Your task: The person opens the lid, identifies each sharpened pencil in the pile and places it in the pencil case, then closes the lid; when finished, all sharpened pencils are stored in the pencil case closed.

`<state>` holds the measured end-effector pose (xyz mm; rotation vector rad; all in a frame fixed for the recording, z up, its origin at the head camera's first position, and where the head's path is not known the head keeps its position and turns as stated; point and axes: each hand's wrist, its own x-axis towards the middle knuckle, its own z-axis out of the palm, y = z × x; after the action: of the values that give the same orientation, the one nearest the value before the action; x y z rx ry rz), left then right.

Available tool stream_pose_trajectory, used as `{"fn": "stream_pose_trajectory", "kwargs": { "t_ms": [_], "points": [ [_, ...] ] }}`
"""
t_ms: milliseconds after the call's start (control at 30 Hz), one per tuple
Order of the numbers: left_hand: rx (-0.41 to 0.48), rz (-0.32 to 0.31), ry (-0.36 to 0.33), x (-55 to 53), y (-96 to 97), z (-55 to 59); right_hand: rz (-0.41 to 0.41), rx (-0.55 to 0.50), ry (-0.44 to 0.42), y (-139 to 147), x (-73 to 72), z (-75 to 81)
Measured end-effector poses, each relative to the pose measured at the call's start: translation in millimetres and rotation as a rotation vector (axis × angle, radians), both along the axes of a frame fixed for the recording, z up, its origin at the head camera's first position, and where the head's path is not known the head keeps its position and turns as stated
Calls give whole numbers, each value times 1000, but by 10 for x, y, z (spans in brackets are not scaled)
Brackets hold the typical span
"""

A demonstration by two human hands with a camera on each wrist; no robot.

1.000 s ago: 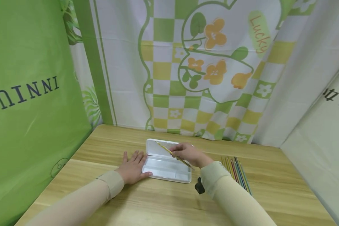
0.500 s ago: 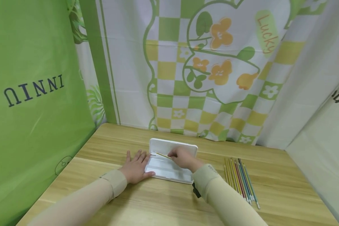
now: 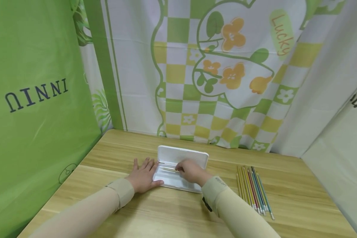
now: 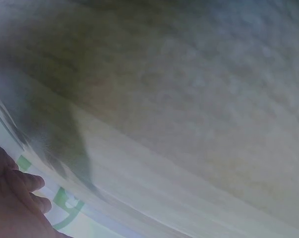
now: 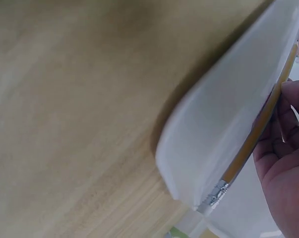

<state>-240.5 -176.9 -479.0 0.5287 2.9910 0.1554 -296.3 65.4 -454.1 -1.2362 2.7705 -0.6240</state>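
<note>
Rests the left hand (image 3: 143, 176) flat on the counter (image 3: 172, 218) at nine o'clock of the open white case (image 3: 170, 181), fingers fanned wide, with the thumb laid against the near corner at eight, apparently to stop so light a box from skating about. Pinches a yellow pencil (image 5: 241, 154) between thumb and fingers of the right hand (image 3: 191, 171), over the three o'clock half of the case, seemingly for close control of something thin and apt to roll. Holds the pencil lengthwise, with the eraser end toward three and the other end toward nine, inside the case and close to the lid (image 3: 170, 153) (much as a long, narrow shape invites). Impossible to tell touching the bottom from hovering just above. Has the lid raised at twelve o'clock, presumably to give access from the near side. Has the loose pencils (image 3: 253, 188) side by side on the counter at about four, erasers toward the near edge, likely for easy picking by the right hand. Faces a checked curtain (image 3: 178, 76) at twelve, beyond the counter.
</note>
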Motion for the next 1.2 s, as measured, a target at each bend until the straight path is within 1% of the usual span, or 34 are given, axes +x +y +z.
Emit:
{"fn": "stream_pose_trajectory", "kwargs": {
  "t_ms": [167, 433, 533, 700, 767, 833, 900, 1000, 1100, 1200],
  "points": [
    [-9, 8, 2, 6, 9, 19, 2, -2, -4, -25, 11, -19],
    [25, -11, -8, 17, 20, 33, 21, -2, -2, -38, 21, -58],
    [28, -9, 0, 2, 28, 8, 17, 8, -7, -32, 29, -73],
    [19, -21, 18, -52, 10, -86, 10, 12, -17, -14, 51, -58],
    [18, -23, 19, -70, -5, -116, 6, 12, -14, -19, 54, -61],
    [-2, -16, 16, -75, -16, -124, -2, 14, -16, -34, 55, -66],
    [-19, -6, 9, -77, -25, -121, -7, 12, -16, -49, 55, -66],
    [-32, -1, 11, -73, -37, -106, -19, 9, -39, -54, 60, -48],
    [-26, -6, 10, -75, -36, -99, -36, -5, -52, -18, 61, -25],
    [-23, -3, 0, -73, -33, -105, -73, -17, -58, 45, 54, 1]
  ]
}}
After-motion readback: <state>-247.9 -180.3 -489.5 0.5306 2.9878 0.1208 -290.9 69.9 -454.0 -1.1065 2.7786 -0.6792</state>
